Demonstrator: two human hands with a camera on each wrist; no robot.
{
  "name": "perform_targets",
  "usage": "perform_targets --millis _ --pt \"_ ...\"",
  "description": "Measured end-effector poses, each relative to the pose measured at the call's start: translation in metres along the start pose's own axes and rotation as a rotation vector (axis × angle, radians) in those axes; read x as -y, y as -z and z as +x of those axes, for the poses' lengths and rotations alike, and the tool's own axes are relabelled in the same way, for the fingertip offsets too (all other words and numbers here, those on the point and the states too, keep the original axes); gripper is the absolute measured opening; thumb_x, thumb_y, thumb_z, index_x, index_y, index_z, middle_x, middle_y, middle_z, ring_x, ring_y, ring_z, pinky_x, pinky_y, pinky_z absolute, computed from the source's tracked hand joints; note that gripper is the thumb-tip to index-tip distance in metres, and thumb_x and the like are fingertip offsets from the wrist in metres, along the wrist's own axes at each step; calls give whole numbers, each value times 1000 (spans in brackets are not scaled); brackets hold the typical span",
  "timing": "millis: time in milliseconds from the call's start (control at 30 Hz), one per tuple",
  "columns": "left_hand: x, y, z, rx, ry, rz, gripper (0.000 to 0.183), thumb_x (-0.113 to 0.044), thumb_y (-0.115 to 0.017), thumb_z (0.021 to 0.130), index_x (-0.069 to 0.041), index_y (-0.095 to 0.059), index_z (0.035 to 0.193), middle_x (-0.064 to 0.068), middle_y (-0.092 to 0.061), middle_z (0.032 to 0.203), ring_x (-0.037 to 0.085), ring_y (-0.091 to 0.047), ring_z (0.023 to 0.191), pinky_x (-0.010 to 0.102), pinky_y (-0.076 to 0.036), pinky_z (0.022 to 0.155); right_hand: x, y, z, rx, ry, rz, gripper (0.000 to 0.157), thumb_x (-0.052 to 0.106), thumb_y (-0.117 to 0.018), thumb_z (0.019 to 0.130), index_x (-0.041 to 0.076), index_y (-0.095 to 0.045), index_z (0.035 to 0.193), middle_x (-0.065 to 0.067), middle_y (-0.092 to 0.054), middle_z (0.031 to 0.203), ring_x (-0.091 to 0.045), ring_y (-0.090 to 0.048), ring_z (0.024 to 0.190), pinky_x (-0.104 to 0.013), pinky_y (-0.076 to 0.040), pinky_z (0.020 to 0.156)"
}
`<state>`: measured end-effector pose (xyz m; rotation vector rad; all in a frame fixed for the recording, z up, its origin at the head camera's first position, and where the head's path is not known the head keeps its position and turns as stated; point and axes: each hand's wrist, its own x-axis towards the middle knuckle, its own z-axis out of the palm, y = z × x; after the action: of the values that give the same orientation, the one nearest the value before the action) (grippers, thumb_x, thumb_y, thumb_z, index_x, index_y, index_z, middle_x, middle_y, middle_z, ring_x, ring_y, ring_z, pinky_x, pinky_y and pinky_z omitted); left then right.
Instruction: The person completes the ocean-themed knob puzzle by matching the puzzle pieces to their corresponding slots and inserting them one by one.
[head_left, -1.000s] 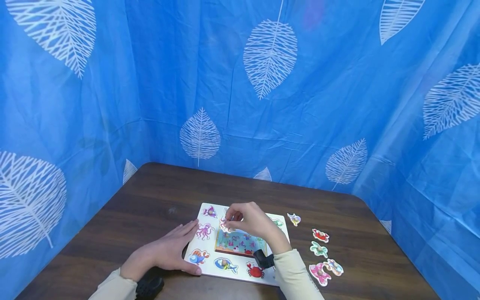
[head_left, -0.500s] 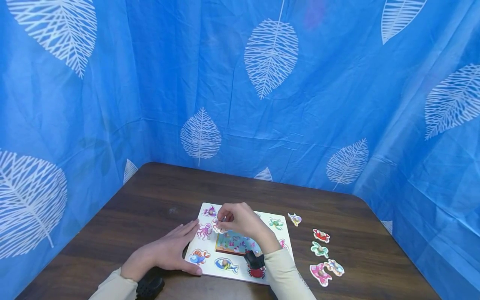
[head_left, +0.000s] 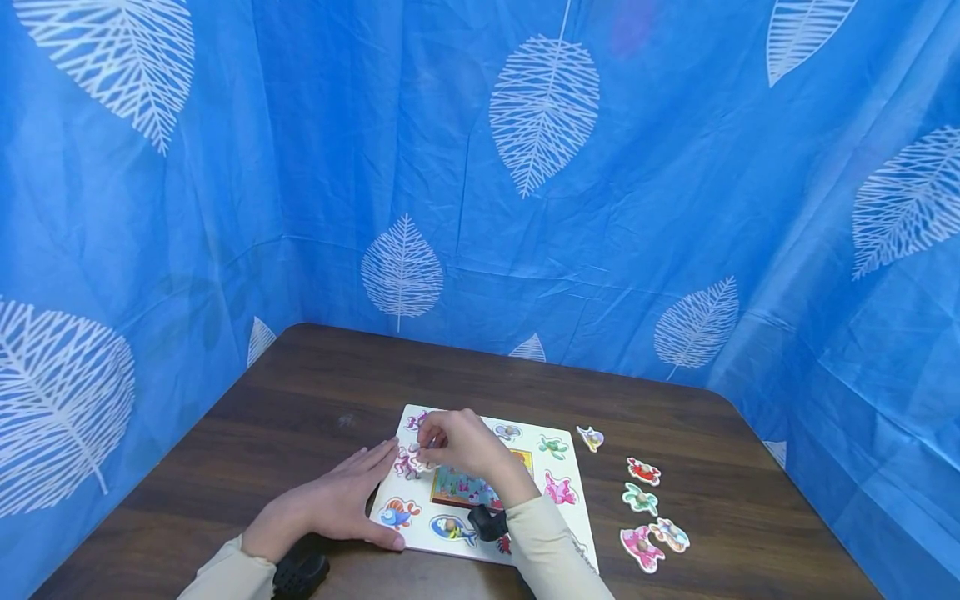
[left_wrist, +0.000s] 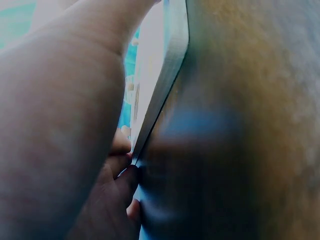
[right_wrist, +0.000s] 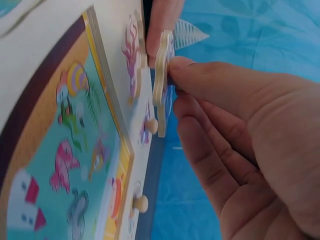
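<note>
A white wooden puzzle board (head_left: 528, 435) with sea-creature pictures lies on the table. My left hand (head_left: 337, 498) rests along its left edge, fingers straight, thumb at the near edge. Between thumb and fingers my right hand (head_left: 467, 450) pinches an octopus puzzle piece (right_wrist: 162, 75). That piece is seen edge-on in the right wrist view, raised above the board close to the printed purple octopus (right_wrist: 131, 55); the head view shows it mostly hidden by the fingers. Knobbed pieces sit on the board, among them a whale piece (head_left: 452, 527).
Loose pieces lie right of the board: a purple-yellow one (head_left: 590, 438), a red crab (head_left: 643, 471), a green one (head_left: 640, 498), a pink one (head_left: 642, 548) and an orange-blue one (head_left: 670, 535). Blue leaf-patterned curtains (head_left: 465, 167) surround the dark wooden table (head_left: 337, 367).
My right hand has moved left across the board with the octopus piece, from over the central picture to the printed octopus. My left hand has stayed at the board's edge.
</note>
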<state>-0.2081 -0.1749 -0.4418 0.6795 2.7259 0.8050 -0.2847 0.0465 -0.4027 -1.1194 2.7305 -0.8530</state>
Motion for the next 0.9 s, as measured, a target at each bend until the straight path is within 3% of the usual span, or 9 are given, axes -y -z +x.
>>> perform_targets --millis 500,900 --pt "1 -1 -1 -23 -40 5 129 -67 -81 76 9 -20 160 26 -18 169 39 -20 157 62 -17 125 6 -20 12 30 -48 -34 13 14 -85 87 15 -73 93 10 -71 84 0 -60 72 -13 -53 72" --pt "2 -1 -1 -25 -33 4 129 -67 -81 76 8 -19 160 25 -18 169 38 -21 157 63 -18 125 9 -26 14 3 -42 -87 13 16 -85 87 15 -74 94 10 -72 82 3 -58 69 -12 -50 65"
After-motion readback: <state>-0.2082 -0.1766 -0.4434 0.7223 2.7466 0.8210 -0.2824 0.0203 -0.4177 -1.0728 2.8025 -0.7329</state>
